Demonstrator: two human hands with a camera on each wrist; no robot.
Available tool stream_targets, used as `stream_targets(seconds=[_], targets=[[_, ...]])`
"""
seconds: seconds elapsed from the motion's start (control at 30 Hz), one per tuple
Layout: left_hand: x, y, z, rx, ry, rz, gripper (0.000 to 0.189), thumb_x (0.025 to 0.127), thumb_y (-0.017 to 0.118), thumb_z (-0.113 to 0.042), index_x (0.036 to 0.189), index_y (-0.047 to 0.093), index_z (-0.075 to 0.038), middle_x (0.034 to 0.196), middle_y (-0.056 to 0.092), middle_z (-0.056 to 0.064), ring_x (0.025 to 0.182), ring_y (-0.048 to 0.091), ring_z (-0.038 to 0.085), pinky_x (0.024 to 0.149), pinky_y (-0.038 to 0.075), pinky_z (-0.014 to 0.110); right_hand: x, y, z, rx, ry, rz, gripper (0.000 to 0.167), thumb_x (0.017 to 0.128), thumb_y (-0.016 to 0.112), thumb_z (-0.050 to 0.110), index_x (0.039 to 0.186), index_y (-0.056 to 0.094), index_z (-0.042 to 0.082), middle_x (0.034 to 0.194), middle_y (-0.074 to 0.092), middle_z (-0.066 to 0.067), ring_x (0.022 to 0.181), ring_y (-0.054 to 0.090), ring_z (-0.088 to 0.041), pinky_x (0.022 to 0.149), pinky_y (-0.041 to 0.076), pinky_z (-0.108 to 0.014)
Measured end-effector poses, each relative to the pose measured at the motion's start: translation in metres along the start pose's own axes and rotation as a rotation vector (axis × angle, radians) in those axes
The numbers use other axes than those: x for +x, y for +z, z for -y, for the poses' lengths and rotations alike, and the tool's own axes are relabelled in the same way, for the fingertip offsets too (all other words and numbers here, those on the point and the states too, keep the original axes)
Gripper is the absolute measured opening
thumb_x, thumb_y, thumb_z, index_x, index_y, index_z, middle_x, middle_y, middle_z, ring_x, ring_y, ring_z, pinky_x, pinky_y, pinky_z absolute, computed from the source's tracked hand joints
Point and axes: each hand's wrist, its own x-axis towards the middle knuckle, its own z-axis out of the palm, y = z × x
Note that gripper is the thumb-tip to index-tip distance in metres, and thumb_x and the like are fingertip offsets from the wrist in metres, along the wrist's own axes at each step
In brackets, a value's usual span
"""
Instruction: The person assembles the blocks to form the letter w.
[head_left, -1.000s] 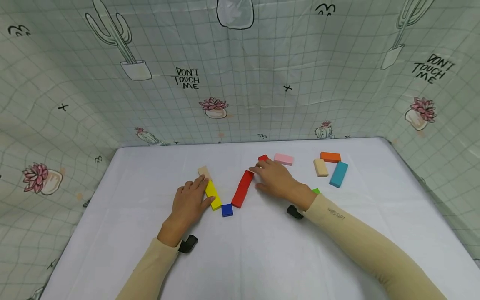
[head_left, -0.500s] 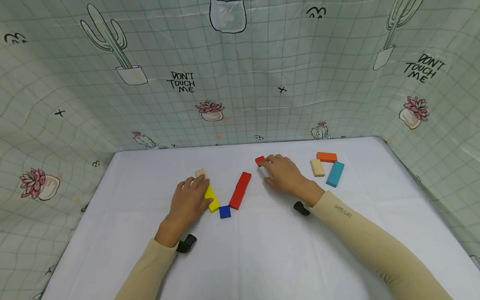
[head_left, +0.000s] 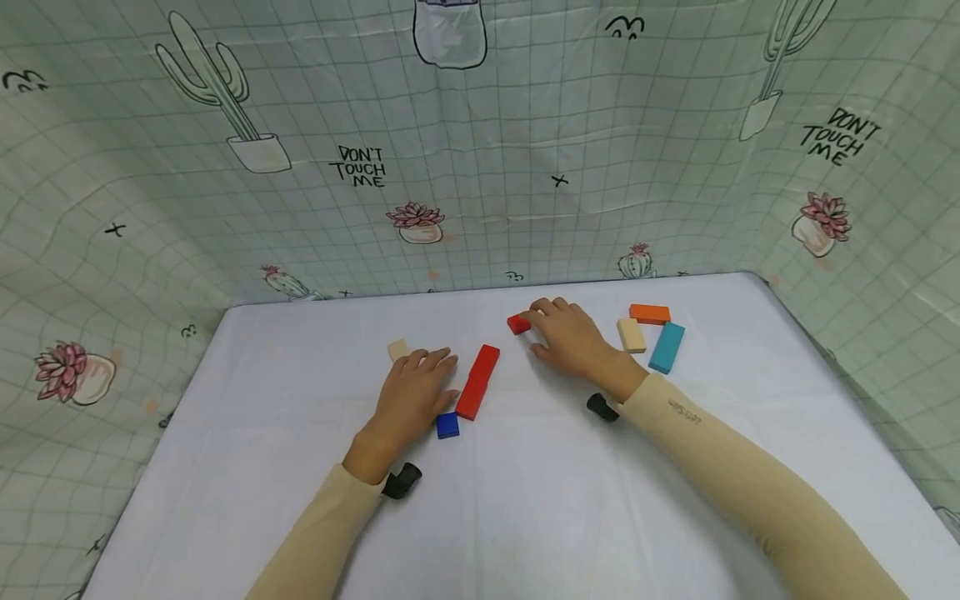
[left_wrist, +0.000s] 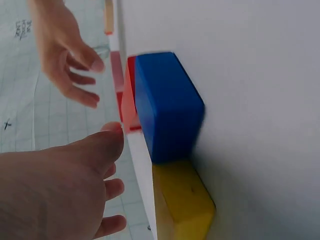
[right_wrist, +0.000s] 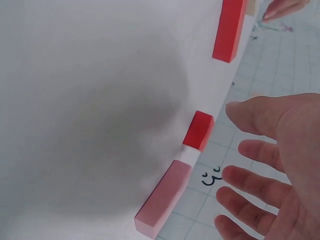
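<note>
My left hand (head_left: pixel 412 396) hovers palm down with relaxed fingers over the yellow block (left_wrist: pixel 185 200), which it hides in the head view. Beside its thumb sit a small blue block (head_left: pixel 447 425) and a slanting row of red blocks (head_left: pixel 477 382). The left wrist view shows the yellow block against the blue one, with the hand apart from both. A beige block (head_left: pixel 398 349) lies beyond that hand. Further right, my right hand (head_left: pixel 572 340) holds nothing, its fingers loosely bent near a small red block (head_left: pixel 518 323). The pink block (right_wrist: pixel 162 200) is covered by it in the head view.
At the back right of the white table (head_left: pixel 540 508) lie an orange block (head_left: pixel 649 314), a cream block (head_left: pixel 632 336) and a teal block (head_left: pixel 667 347). Behind the table hangs a patterned cloth (head_left: pixel 480 167).
My left hand has left the yellow block's side and shifted right toward the red row. My right hand has moved from the row's far end to beside the small red block.
</note>
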Motion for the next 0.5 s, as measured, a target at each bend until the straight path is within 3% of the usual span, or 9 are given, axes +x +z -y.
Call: stream_targets(seconds=[0.23,0.5], targets=[[0.010,0.002,-0.014,0.006,0.055,0.038,0.054,0.102,0.072,-0.035,0.149,0.061,-0.010,0.154,0.059,0.010,0.140,0.054,0.034,0.118,0.044,0.051,0.006,0.004,-0.003,-0.009,0.009,0.013,0.047,0.097,0.077,0.016,0.140,0.065,0.004,0.139,0.063,-0.018,0.124,0.059,-0.039,0.108,0.050,-0.054],[0.016,0.003,-0.018,-0.027,0.087,0.084,0.051,0.104,0.069,-0.032,0.149,0.061,-0.010,0.157,0.056,0.009,0.142,0.051,0.035,0.118,0.043,0.053,0.014,0.003,-0.005,-0.018,0.027,0.054,0.047,0.098,0.076,0.017,0.142,0.064,0.004,0.143,0.063,-0.017,0.130,0.057,-0.038,0.112,0.048,-0.054]])
